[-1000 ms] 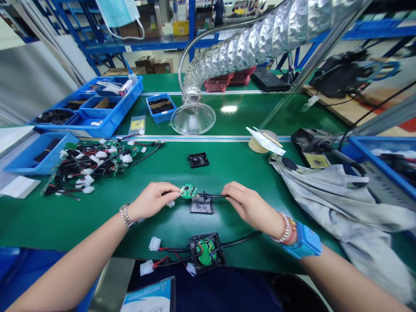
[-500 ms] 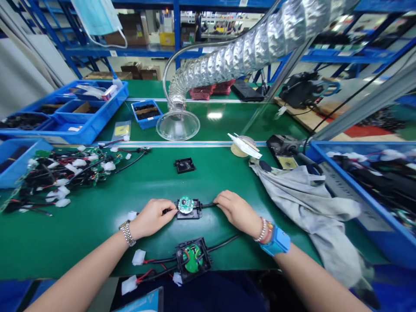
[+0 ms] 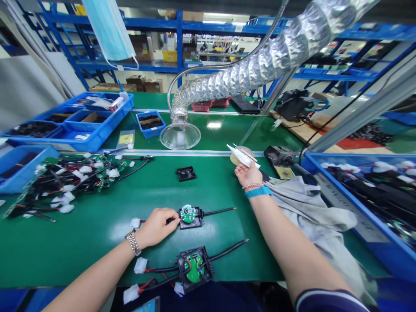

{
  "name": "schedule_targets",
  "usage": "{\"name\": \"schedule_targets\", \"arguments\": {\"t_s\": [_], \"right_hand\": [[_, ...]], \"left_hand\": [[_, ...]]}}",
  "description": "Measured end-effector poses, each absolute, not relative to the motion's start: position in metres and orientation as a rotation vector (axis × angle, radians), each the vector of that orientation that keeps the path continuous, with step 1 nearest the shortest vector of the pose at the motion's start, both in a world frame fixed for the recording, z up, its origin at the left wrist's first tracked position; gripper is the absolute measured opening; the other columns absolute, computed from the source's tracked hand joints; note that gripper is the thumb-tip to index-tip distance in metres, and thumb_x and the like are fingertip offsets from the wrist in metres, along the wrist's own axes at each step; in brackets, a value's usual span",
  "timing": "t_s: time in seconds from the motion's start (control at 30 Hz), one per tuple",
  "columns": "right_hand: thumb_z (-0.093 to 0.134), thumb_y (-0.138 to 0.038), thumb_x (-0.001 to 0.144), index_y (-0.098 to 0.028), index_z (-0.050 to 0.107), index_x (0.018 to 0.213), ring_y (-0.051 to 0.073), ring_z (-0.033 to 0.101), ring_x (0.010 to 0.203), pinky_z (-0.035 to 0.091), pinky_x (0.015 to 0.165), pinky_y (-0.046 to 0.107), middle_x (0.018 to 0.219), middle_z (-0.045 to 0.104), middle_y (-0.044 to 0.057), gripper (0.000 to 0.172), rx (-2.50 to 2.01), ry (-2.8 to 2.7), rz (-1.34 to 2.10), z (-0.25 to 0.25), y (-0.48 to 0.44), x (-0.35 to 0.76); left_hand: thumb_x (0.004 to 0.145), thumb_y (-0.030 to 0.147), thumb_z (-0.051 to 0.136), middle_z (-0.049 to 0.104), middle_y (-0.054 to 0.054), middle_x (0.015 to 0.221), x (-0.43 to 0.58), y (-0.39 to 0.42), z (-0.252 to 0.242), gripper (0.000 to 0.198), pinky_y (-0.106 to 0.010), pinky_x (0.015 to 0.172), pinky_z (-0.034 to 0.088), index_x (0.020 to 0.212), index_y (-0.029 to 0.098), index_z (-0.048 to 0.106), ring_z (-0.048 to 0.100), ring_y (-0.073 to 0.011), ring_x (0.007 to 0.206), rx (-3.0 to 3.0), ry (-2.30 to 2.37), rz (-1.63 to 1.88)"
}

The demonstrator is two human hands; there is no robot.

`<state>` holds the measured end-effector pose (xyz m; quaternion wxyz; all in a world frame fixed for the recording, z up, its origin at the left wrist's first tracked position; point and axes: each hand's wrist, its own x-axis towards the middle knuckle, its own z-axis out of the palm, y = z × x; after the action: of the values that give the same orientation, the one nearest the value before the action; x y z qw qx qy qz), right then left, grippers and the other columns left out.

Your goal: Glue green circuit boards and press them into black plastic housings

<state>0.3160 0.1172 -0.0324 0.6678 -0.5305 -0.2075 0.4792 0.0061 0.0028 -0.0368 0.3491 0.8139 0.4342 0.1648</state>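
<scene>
My left hand [image 3: 159, 227] is closed at the left edge of a small black plastic case [image 3: 196, 222], thumb and fingertips pinching there. A round green circuit board [image 3: 187, 213] sits in that case, and a black cable [image 3: 221, 211] runs out to the right. My right hand [image 3: 248, 174] is palm up with fingers slightly curled and apart, right at a white pointed object [image 3: 242, 156] lying on a tape roll [image 3: 234, 160]; whether they touch is unclear. Nearer me lies a second black case [image 3: 208, 277] with a green board [image 3: 195, 266] and white connectors [image 3: 141, 265].
A black cover piece [image 3: 186, 173] lies mid-bench. Wired boards [image 3: 81, 177] are heaped at left by blue bins [image 3: 97, 141]. A fume-duct hood [image 3: 180, 136] hangs over the bench. Grey cloth [image 3: 305, 212] and a blue crate [image 3: 364, 234] are at right.
My right hand has let go of the black cable and moved up and right to the white pointed object, turning palm up. My left hand stays at the case. The view has tilted up slightly.
</scene>
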Motion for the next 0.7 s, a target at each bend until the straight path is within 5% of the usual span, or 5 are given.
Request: {"name": "schedule_targets", "arguments": {"t_s": [0.2,0.37,0.57,0.7], "right_hand": [[0.021,-0.048,0.091,-0.018,0.046,0.064,0.007,0.040,0.040,0.035,0.037,0.017,0.050,0.041,-0.004,0.047,-0.981,-0.437,1.084,-0.002,0.071,0.314],[0.047,-0.048,0.083,-0.018,0.046,0.059,0.005,0.031,0.035,0.028,0.031,0.015,0.047,0.033,-0.006,0.038,-0.883,-0.688,1.328,0.017,0.031,0.292],[0.051,-0.055,0.078,-0.017,0.042,0.050,0.006,0.032,0.031,0.025,0.029,0.017,0.041,0.037,-0.005,0.048,-0.956,-0.715,1.497,0.006,-0.006,0.240],[0.050,-0.055,0.078,-0.018,0.043,0.051,0.008,0.037,0.032,0.027,0.030,0.020,0.039,0.041,-0.004,0.046,-1.096,-0.829,1.287,-0.006,-0.016,0.229]], "left_hand": [[0.080,0.022,0.045,0.059,0.000,0.062,0.008,0.001,-0.034,0.020,-0.021,0.056,0.037,0.064,0.016,0.057,0.051,-0.0114,0.057,2.064,1.138,0.473],[0.078,0.021,0.047,0.058,0.001,0.060,0.008,-0.001,-0.033,0.018,-0.020,0.056,0.037,0.062,0.016,0.056,0.050,-0.0108,0.057,2.015,1.138,0.560],[0.077,0.021,0.048,0.058,0.001,0.060,0.006,-0.003,-0.034,0.017,-0.020,0.054,0.038,0.062,0.016,0.056,0.049,-0.0104,0.056,1.997,1.120,0.626],[0.076,0.020,0.049,0.057,0.001,0.060,0.007,-0.004,-0.034,0.016,-0.021,0.055,0.039,0.063,0.016,0.056,0.049,-0.0103,0.056,2.018,1.115,0.651]]}}
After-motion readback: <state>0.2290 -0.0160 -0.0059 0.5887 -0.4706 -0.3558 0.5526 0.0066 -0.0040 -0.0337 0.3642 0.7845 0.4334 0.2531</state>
